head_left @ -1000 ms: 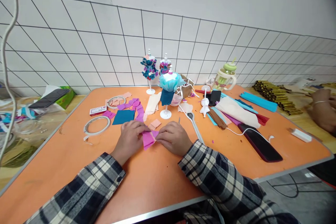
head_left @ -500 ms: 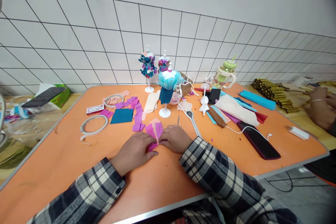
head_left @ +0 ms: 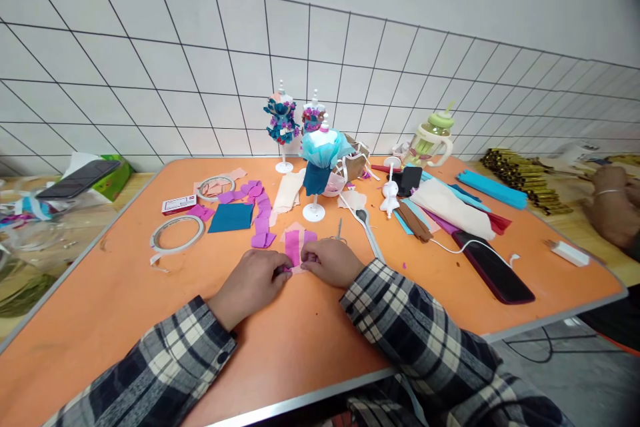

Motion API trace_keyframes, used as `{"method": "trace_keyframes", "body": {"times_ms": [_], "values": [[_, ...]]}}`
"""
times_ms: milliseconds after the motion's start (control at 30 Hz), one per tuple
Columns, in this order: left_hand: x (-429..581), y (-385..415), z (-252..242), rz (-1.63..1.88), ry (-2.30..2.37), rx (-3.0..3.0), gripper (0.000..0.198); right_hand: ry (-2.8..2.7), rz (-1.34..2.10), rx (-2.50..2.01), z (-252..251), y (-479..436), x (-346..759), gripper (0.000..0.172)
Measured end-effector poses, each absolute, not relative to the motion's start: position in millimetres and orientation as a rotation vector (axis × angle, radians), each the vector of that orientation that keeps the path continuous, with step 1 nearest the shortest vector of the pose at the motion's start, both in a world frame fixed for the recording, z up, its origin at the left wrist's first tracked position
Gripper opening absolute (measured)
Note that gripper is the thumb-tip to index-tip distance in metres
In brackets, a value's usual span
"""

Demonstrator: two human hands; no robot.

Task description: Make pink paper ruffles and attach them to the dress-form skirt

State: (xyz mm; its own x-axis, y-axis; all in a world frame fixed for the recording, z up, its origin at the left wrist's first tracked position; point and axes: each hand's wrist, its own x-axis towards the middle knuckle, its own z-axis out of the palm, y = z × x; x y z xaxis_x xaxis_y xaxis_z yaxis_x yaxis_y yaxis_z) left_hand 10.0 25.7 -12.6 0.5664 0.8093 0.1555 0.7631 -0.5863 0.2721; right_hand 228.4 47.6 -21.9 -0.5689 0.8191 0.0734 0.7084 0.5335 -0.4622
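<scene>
A piece of purple crepe paper (head_left: 292, 247) with a pale strip down its middle lies between my hands. My left hand (head_left: 253, 280) is closed, fingertips pinching the paper's lower left corner. My right hand (head_left: 333, 261) has its bent fingers pinched on the lower right side, covering part of the paper. Peach paper scraps (head_left: 295, 228) show just behind it. Beyond stands a small dress form (head_left: 316, 177) in a dark blue skirt and light blue ruffled top. Scissors (head_left: 340, 230) peek out behind my right hand.
Rolls of tape (head_left: 177, 233), a blue paper square (head_left: 231, 218) and purple scraps (head_left: 263, 213) lie to the left. On the right are crepe paper rolls (head_left: 450, 207), a phone (head_left: 495, 267) and a drink bottle (head_left: 433, 137). Another person's hand (head_left: 617, 203) is at far right.
The purple paper was bunched and pointed between my fingers; now it is spread flatter and squarer. My left thumb has drawn back into a pinch at its lower edge.
</scene>
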Motion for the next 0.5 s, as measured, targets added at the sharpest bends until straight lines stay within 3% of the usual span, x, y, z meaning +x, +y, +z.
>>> {"method": "trace_keyframes", "body": {"times_ms": [133, 500], "values": [[8, 26, -8, 0.462, 1.232, 2.746, 0.019, -2.491, 0.590, -1.245, -22, 48, 227, 0.004], [12, 36, -18, 0.424, 0.982, 2.869, 0.022, -2.484, 0.520, -1.256, -21, 45, 228, 0.008]]}}
